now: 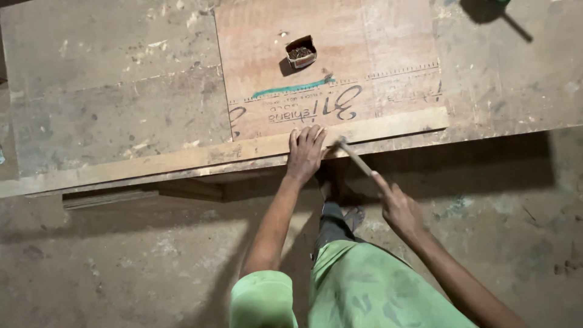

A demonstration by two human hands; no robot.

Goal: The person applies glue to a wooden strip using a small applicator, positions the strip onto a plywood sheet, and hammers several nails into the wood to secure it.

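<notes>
Pressing flat on the wooden strip (243, 150), the left hand (305, 153) is lying palm down with fingers stretched out and close together, fingertips reaching the near edge of the plywood sheet (328, 67). It is gripping nothing, just bearing on the wood.

The right hand (398, 209) is wrapping closed around the lower end of a hammer (355, 157) handle. The handle is running up and left from the fist, and the head is sitting just beside the left hand's fingers, at the strip's surface. The head is blurred, so I cannot tell whether it is touching the wood or a nail.

The strip is lying along the near edge of the workbench (109, 91), running left to right with a slight tilt, its right end butting up under the plywood sheet. The sheet is lying flat on the bench top, carrying handwritten marks, a printed scale line and a green stroke.

A small open box of nails (300, 51) is sitting on the plywood, well apart from both hands, further up the sheet.

The person is wearing green clothing (364, 291), and one foot (349, 212) is showing on the dusty floor (121, 267) below the bench edge, between the two arms.
</notes>
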